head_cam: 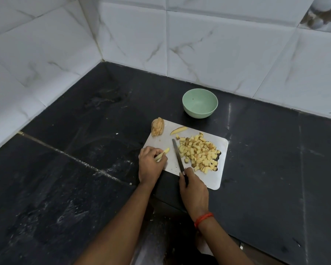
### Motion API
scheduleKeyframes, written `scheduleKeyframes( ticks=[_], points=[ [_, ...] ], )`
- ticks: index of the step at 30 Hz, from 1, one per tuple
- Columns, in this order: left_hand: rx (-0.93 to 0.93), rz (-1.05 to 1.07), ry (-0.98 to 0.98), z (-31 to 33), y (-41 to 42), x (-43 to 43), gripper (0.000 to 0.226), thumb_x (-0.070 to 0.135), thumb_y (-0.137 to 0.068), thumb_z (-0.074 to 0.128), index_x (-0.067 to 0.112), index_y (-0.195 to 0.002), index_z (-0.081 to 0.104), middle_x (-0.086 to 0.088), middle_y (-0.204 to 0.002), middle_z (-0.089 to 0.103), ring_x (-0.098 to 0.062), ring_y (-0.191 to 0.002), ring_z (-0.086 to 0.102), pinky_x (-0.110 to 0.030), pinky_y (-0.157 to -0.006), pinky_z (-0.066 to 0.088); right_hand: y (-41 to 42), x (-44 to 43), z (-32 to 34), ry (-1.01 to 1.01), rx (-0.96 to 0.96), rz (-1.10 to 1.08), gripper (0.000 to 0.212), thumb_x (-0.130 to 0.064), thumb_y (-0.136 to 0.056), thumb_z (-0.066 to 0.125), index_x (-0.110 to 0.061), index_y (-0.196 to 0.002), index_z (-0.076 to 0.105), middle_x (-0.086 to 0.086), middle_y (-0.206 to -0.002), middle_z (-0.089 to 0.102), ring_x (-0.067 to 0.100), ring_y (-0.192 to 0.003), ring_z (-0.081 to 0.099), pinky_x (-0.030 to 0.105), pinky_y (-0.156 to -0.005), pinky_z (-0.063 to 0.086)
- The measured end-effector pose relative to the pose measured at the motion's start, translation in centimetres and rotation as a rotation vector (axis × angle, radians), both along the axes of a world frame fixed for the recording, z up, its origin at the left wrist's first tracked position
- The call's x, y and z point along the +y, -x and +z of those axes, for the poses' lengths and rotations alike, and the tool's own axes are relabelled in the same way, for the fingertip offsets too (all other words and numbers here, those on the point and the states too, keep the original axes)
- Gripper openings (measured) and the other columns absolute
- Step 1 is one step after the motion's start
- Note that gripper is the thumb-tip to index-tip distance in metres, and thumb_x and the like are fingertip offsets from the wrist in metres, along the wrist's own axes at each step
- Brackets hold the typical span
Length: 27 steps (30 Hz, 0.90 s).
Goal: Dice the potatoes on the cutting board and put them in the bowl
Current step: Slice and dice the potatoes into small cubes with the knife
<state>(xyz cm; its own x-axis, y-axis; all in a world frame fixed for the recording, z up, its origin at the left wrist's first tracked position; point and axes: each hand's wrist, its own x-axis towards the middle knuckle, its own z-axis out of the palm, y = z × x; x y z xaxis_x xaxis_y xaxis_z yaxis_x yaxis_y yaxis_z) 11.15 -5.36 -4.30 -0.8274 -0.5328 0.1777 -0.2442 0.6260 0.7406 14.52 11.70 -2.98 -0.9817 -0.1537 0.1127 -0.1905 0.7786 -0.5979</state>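
A dark stone table (65,188) runs into a corner of white marbled wall tiles (218,44). A white cutting board (161,142) lies on it, and a pale green bowl (197,114) stands just beyond the board's far edge. A heap of diced potato (199,153) covers the board's right side. The left hand (150,165) rests at the board's left edge, its grip pinched on a potato strip (162,153). The right hand (193,190) has its grip wrapped round the handle of a knife (178,157), whose blade lies between the strip and the dice. A sliced potato half (157,127) sits at the far left corner, with a wedge (178,130) near it.
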Motion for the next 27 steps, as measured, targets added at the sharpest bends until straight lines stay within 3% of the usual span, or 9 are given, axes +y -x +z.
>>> scheduleKeyframes(
  ticks=[4,8,12,18,23,27],
  points=[
    [0.013,-0.049,0.022,0.1,0.0,0.0,0.016,0.021,-0.085,0.078,0.015,-0.099,0.078,0.008,-0.093,0.06,-0.008,-0.099,0.047,-0.021,-0.085,0.041,1.1,0.4,-0.1,-0.117,0.073,0.133,0.013,-0.032,-0.101,0.05,-0.02,-0.095,0.047,-0.002,-0.071,0.054,0.026,-0.053,0.056,0.034,-0.042,0.04],
    [0.027,-0.062,0.034,0.1,0.0,0.0,0.019,0.02,-0.086,0.078,0.012,-0.102,0.079,0.006,-0.094,0.063,-0.012,-0.098,0.05,-0.025,-0.085,0.045,1.3,0.3,0.0,-0.136,0.065,0.14,0.013,-0.031,-0.101,0.051,-0.019,-0.095,0.048,-0.001,-0.069,0.054,0.027,-0.052,0.055,0.03,-0.044,0.034],
    [0.032,-0.082,0.037,0.1,0.0,-0.1,0.02,0.02,-0.087,0.077,0.012,-0.105,0.08,0.006,-0.094,0.063,-0.012,-0.097,0.049,-0.023,-0.085,0.044,1.3,0.4,0.0,-0.137,0.043,0.149,0.014,-0.031,-0.101,0.049,-0.019,-0.095,0.047,-0.001,-0.07,0.055,0.027,-0.054,0.056,0.032,-0.045,0.038],
    [0.031,-0.091,0.021,0.0,0.0,-0.2,0.02,0.02,-0.088,0.076,0.012,-0.106,0.079,0.007,-0.095,0.063,-0.013,-0.1,0.049,-0.031,-0.086,0.049,1.3,0.7,0.3,-0.162,-0.005,0.201,0.012,-0.031,-0.102,0.045,-0.021,-0.096,0.043,-0.001,-0.072,0.056,0.029,-0.059,0.058,0.039,-0.049,0.048],
    [0.021,-0.081,0.024,0.0,0.1,-0.2,0.02,0.02,-0.088,0.076,0.013,-0.106,0.08,0.006,-0.095,0.062,-0.012,-0.1,0.048,-0.032,-0.085,0.05,-1.1,2.2,-0.3,-0.223,0.062,0.112,0.021,-0.023,-0.094,0.062,-0.021,-0.086,0.043,-0.003,-0.062,0.05,0.026,-0.041,0.052,0.032,-0.034,0.039],
    [0.038,-0.111,0.029,-0.2,0.0,-0.2,0.02,0.024,-0.088,0.077,0.014,-0.106,0.08,0.006,-0.094,0.062,-0.013,-0.099,0.049,-0.031,-0.086,0.048,-1.0,1.9,-0.1,-0.146,0.069,0.049,0.016,-0.026,-0.097,0.057,-0.021,-0.091,0.043,-0.001,-0.067,0.053,0.027,-0.045,0.055,0.035,-0.036,0.042]
  ],
)
